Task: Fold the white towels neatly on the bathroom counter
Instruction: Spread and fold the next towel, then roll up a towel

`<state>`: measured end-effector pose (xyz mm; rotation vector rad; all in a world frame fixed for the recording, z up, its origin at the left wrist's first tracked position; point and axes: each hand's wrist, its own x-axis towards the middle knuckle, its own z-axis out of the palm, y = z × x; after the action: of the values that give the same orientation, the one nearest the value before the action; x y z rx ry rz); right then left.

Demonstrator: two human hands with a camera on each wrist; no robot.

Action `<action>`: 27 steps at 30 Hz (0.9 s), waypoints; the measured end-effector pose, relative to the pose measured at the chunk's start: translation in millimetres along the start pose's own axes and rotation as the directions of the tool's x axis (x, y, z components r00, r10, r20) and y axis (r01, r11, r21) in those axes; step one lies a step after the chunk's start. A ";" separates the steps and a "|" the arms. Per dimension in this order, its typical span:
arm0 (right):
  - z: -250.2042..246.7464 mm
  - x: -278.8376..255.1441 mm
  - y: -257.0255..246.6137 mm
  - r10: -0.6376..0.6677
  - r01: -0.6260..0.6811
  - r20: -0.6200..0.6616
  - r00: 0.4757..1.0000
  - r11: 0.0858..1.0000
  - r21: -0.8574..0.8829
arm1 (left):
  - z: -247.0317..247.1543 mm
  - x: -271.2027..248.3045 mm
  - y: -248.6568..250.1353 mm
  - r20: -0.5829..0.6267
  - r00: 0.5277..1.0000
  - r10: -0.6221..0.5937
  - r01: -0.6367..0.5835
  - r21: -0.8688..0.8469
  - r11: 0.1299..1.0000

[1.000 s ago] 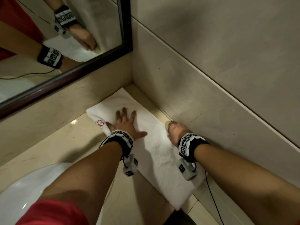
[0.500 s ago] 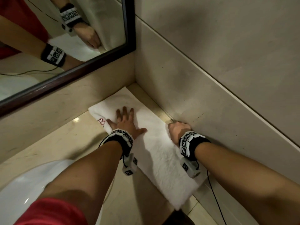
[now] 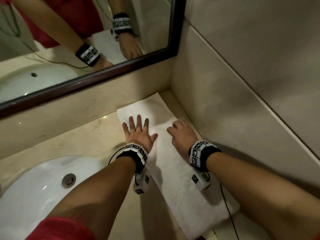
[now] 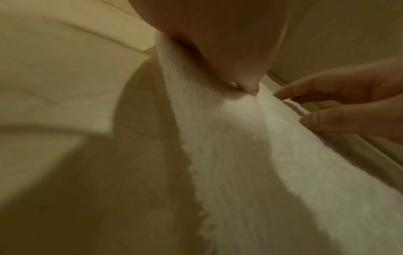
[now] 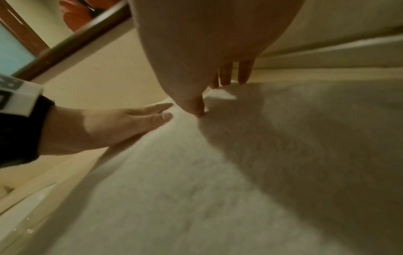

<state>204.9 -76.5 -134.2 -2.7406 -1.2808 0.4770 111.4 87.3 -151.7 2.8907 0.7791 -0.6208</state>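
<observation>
Folded white towel (image 3: pixel 173 174) lay on the counter (image 3: pixel 83 135) along the wall, centre to lower right of the head view.
Left hand (image 3: pixel 138 134) pressed flat on it, fingers spread; right hand (image 3: pixel 181 135) rested beside it, fingers loosely bent, gripping nothing.

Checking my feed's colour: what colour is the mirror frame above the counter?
Dark brown. The mirror frame shows best in the head view.

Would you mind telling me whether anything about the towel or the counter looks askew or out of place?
Nothing stands out. The white towel lies flat in a long folded strip on the counter beside the wall; the left hand presses it flat and the right hand rests on it.
</observation>
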 end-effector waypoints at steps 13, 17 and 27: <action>20.8 5.6 18.1 -0.082 0.087 0.157 0.984 0.996 -0.024 | 9.3 4.7 -5.5 0.008 1.000 -0.021 0.021 -0.029 0.999; 9.3 8.3 11.2 -0.047 0.051 0.220 0.974 0.999 -0.013 | -2.5 2.5 -1.2 0.040 0.999 -0.029 0.029 -0.003 1.000; 23.2 -19.4 0.0 -0.002 0.020 0.219 0.976 0.996 -0.081 | 10.5 -24.5 13.7 0.054 0.998 -0.017 0.016 0.007 1.000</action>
<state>186.0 -92.7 -151.4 -2.8113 -1.3915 0.7609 95.1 62.1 -151.8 2.8635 0.7962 -0.7010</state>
